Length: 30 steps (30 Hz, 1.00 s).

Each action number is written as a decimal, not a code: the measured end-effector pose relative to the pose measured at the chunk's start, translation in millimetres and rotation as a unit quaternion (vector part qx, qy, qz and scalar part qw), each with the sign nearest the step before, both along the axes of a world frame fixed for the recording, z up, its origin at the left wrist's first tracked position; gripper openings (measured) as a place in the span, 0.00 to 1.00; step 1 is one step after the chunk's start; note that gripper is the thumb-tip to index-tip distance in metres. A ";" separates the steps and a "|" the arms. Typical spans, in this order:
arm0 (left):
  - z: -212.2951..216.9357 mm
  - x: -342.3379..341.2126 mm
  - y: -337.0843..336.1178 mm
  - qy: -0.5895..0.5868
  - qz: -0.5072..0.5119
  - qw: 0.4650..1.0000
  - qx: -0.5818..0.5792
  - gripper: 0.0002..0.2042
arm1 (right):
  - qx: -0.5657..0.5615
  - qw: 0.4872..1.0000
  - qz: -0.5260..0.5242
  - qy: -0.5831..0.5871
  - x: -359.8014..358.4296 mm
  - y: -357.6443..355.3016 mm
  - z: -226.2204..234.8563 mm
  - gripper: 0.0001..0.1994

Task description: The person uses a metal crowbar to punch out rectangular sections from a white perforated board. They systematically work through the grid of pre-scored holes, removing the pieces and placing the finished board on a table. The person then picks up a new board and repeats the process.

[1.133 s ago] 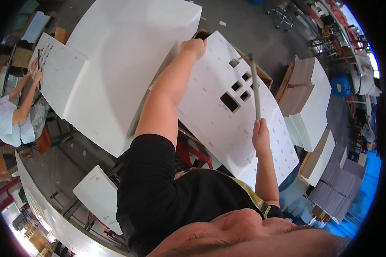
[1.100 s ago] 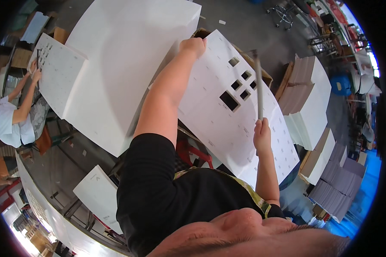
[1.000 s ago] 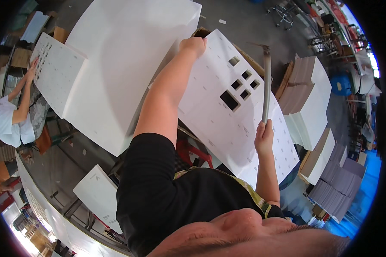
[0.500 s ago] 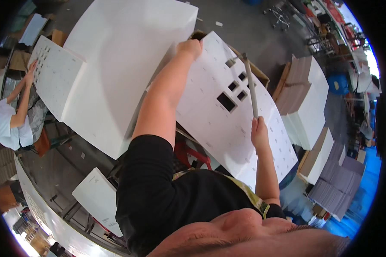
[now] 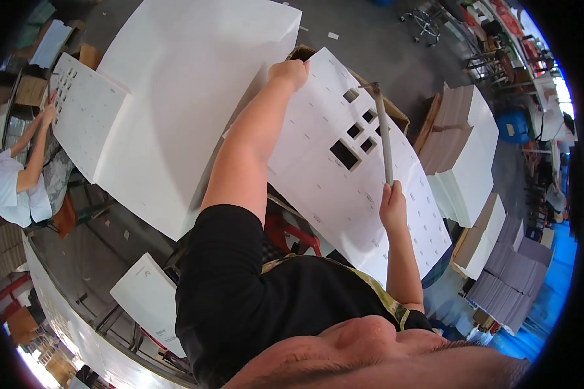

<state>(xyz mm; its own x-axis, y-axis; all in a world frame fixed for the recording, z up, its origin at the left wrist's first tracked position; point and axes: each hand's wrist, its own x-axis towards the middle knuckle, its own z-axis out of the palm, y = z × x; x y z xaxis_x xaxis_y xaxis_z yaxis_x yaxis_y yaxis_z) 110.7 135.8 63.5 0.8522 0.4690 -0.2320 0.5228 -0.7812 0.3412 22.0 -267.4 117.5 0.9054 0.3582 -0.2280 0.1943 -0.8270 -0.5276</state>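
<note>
Hammer [image 5: 383, 133] stands nearly upright in my right hand [image 5: 392, 206], fingers wrapped round the handle's lower end, head up over the punched white sheet [image 5: 344, 188]. My left hand [image 5: 291, 70], arm outstretched, grips the sheet's far edge.

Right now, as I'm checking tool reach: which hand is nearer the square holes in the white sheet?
Right. The right hand grips the hammer just below the square holes; the left hand holds the white sheet at its top edge, farther off.
</note>
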 end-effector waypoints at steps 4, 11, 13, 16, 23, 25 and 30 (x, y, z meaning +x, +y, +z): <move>-2.0 2.3 0.0 0.005 -0.008 1.000 0.005 0.26 | 0.056 0.998 0.025 -0.029 7.9 -10.3 -7.6 0.13; 28.6 14.3 -14.4 -0.136 -0.025 0.982 0.129 0.13 | 0.368 0.906 -0.160 0.136 7.8 -36.5 -28.8 0.13; 44.5 35.4 -30.9 -0.146 -0.132 0.964 0.178 0.10 | 0.377 0.891 -0.181 0.179 8.2 -39.1 -36.7 0.13; 50.5 66.8 -83.7 -0.099 -0.398 0.892 0.188 0.13 | 0.384 0.889 -0.172 0.180 11.3 -39.1 -47.1 0.13; 15.9 89.6 -124.8 0.030 -0.491 0.816 0.303 0.09 | 0.340 0.917 -0.140 0.155 15.6 -40.5 -45.1 0.14; 11.4 92.5 -120.5 0.004 -0.498 0.809 0.311 0.08 | 0.368 0.900 -0.142 0.185 15.1 -41.7 -40.7 0.14; 7.0 88.7 -120.7 -0.025 -0.504 0.794 0.338 0.07 | 0.343 0.918 -0.126 0.157 16.2 -41.2 -40.3 0.14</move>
